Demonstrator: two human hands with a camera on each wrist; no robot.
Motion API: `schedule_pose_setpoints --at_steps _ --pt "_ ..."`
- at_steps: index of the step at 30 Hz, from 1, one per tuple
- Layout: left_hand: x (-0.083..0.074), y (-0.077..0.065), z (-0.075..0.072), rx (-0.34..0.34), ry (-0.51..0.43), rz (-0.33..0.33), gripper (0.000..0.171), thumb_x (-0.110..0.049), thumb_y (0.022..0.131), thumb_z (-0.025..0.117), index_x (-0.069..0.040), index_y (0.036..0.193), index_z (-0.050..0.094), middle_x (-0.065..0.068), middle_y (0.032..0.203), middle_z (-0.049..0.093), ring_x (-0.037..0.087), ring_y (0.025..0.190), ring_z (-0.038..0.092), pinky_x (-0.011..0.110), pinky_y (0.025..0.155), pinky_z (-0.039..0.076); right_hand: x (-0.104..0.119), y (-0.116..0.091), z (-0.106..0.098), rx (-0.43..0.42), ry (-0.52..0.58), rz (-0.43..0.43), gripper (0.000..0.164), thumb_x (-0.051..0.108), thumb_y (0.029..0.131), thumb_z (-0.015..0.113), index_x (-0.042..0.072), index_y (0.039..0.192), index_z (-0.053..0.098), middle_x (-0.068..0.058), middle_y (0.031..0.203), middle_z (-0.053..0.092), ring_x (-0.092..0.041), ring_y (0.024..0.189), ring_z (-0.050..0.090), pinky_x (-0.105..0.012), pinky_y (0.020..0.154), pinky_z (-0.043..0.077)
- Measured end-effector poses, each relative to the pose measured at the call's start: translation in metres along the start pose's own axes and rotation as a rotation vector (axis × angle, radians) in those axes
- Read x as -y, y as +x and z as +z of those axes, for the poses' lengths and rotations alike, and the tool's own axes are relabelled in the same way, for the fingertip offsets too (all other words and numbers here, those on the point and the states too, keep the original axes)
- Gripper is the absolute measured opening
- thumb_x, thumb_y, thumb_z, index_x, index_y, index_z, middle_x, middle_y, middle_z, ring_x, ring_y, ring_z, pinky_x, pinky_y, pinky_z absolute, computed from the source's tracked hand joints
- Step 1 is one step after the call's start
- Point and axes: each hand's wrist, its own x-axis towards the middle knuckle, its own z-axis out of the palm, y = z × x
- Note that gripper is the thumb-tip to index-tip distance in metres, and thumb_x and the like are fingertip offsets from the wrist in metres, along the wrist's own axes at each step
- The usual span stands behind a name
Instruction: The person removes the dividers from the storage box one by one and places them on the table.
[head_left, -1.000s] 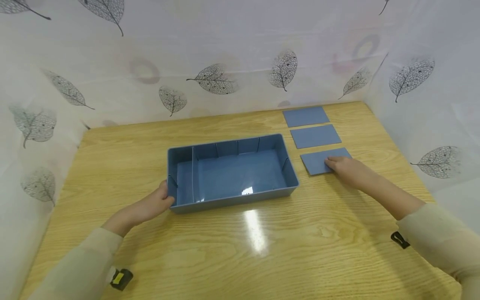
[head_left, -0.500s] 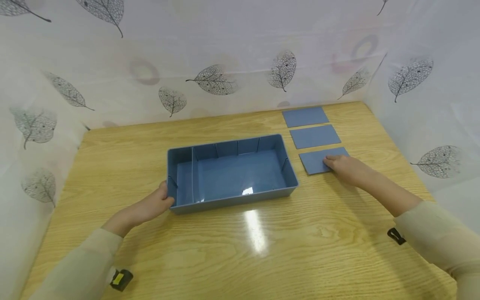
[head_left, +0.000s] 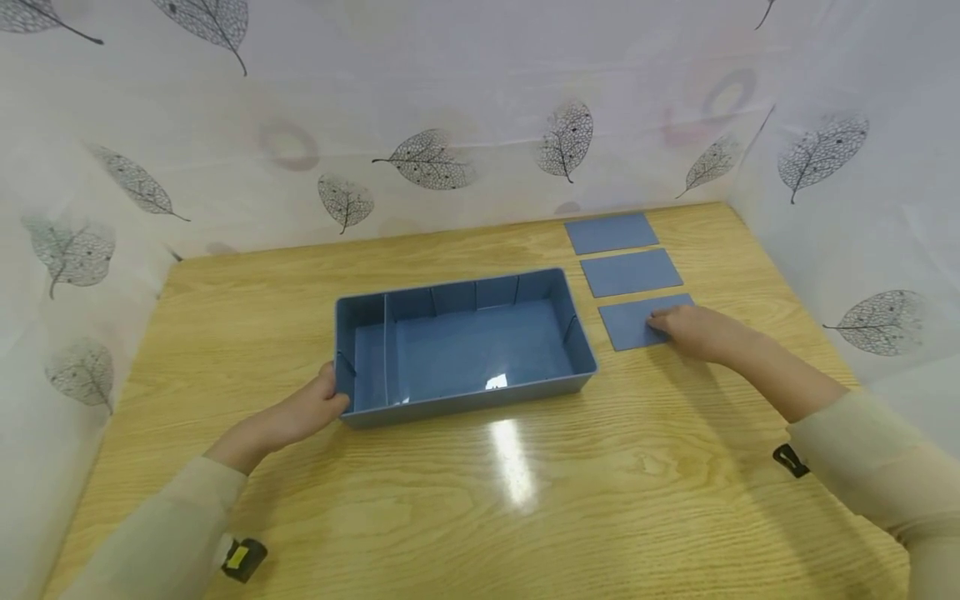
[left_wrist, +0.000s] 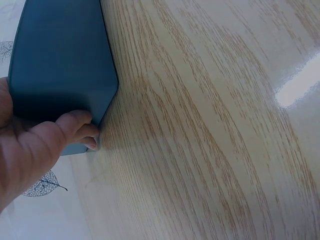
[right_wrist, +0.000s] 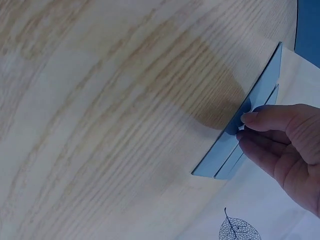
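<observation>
A blue rectangular plastic box [head_left: 480, 346] stands on the table, with one thin upright divider [head_left: 387, 350] near its left end and short ribs along its walls. My left hand [head_left: 303, 410] grips the box's left end, thumb at the front left corner; in the left wrist view the fingers [left_wrist: 75, 125] bend round the wall. Right of the box lies a flat blue divider plate [head_left: 630, 325]. My right hand [head_left: 697, 332] is over its right part, thumb and fingertips close together with nothing held between them. Whether a fingertip touches the plate is hard to tell.
Two more blue divider plates, a middle one [head_left: 632, 272] and a far one [head_left: 611, 233], lie in a row behind the nearest plate. A leaf-patterned white sheet [head_left: 480, 100] encloses the wooden table [head_left: 450, 517] at the back and sides.
The nearest plate, slightly tilted a second ago, now lies flat and a little further left. My right hand has let go of it and shifted slightly. My left hand and the box stay put.
</observation>
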Motion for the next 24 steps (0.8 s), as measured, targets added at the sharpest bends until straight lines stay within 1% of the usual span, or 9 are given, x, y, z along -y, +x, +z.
schedule_pose_setpoints --at_steps 3,6,10,14,17,20,24 --pt "0.000 0.001 0.000 0.000 0.000 -0.001 0.070 -0.006 0.097 0.030 0.013 0.141 -0.021 0.036 0.147 -0.021 0.049 0.136 -0.017 0.067 0.106 -0.001 -0.002 0.001 -0.001 -0.003 0.015 -0.022 0.029 -0.013 0.082 0.055 -0.019 0.110 0.058 -0.035 0.112 0.059 -0.048 0.107 0.056 -0.051 0.088 0.048" --pt "0.000 0.001 -0.001 0.000 0.001 0.007 0.069 -0.005 0.096 0.030 0.013 0.141 -0.020 0.036 0.148 -0.020 0.050 0.136 -0.016 0.067 0.106 0.000 -0.004 0.001 -0.004 -0.012 0.024 -0.047 0.032 -0.012 0.081 0.059 -0.016 0.112 0.057 -0.033 0.112 0.059 -0.048 0.108 0.055 -0.051 0.089 0.047" --pt "0.000 0.000 -0.001 0.006 0.001 0.000 0.070 -0.007 0.097 0.031 0.012 0.141 -0.020 0.035 0.148 -0.021 0.049 0.136 -0.017 0.067 0.106 0.000 -0.001 0.001 -0.010 -0.030 0.013 -0.093 0.040 -0.004 0.079 0.068 -0.014 0.115 0.056 -0.032 0.115 0.058 -0.048 0.110 0.053 -0.053 0.092 0.045" --pt "-0.001 -0.001 -0.001 0.021 -0.002 -0.011 0.071 -0.009 0.098 0.029 0.009 0.141 -0.024 0.033 0.148 -0.024 0.049 0.136 -0.019 0.068 0.105 -0.001 0.002 0.004 -0.017 -0.046 -0.016 -0.128 0.041 0.001 0.076 0.073 -0.011 0.112 0.058 -0.027 0.111 0.061 -0.044 0.106 0.056 -0.052 0.090 0.046" --pt "-0.001 -0.002 -0.001 0.024 0.000 -0.003 0.070 -0.009 0.098 0.028 0.008 0.141 -0.024 0.033 0.148 -0.024 0.049 0.136 -0.019 0.068 0.105 0.000 0.003 0.006 -0.021 -0.071 -0.031 -0.150 0.039 0.002 0.074 0.075 -0.008 0.108 0.059 -0.021 0.106 0.062 -0.040 0.102 0.058 -0.049 0.089 0.047" --pt "-0.001 -0.002 -0.001 0.023 0.007 -0.007 0.069 -0.008 0.098 0.028 0.008 0.142 -0.024 0.032 0.148 -0.024 0.048 0.136 -0.018 0.068 0.106 0.000 0.004 0.007 -0.024 -0.116 -0.048 -0.197 0.039 0.006 0.072 0.079 -0.004 0.103 0.059 -0.015 0.101 0.063 -0.035 0.097 0.059 -0.047 0.086 0.048" --pt "0.000 -0.001 -0.001 0.027 0.010 -0.025 0.070 -0.010 0.099 0.028 0.008 0.141 -0.025 0.032 0.148 -0.025 0.048 0.136 -0.019 0.067 0.106 -0.001 0.004 0.007 -0.025 -0.168 -0.083 -0.254 0.044 0.015 0.068 0.083 -0.001 0.101 0.058 -0.011 0.097 0.061 -0.031 0.093 0.059 -0.045 0.082 0.048"
